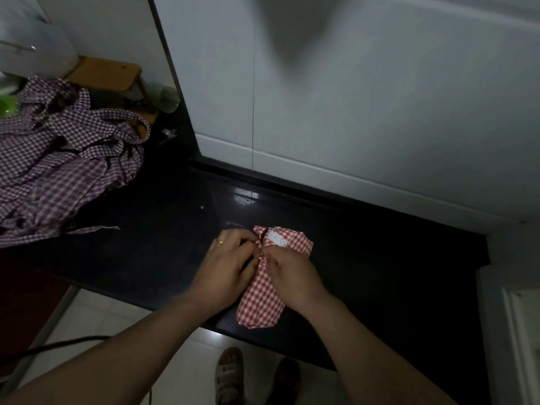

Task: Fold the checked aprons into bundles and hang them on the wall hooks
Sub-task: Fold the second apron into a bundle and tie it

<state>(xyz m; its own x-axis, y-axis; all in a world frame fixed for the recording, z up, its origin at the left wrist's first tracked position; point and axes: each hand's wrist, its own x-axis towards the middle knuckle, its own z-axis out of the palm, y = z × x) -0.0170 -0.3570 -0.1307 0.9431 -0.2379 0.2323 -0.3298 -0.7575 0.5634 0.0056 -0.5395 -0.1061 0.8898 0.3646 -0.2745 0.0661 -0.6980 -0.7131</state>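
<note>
Dark, glossy bench (380,258) set against a pale tiled wall (350,97), seen from above. A red checked apron (263,302), rolled into a compact bundle, lies near the front edge of the bench. A patch of white lace trim (277,239) shows at its far end. A loose heap of purple checked aprons (58,159) lies unfolded well apart at the left.

Risk, as judged from this moment: the bundle is cinched at one gathered point only. If either grip slackens before the binding is secured, the roll will probably spring open. Its near end lies close to the bench edge, so a tug towards the person could drag it onto the floor. No wall hooks are in view.

Left hand (230,258): fingers curled, tips pinching the gathered cloth at the waist of the bundle. Right hand (292,273): fingers likewise curled, pinching the same gather from the other side, palm resting over the roll. The two hands meet almost fingertip to fingertip. Whether a strap runs between them cannot be told.
</note>
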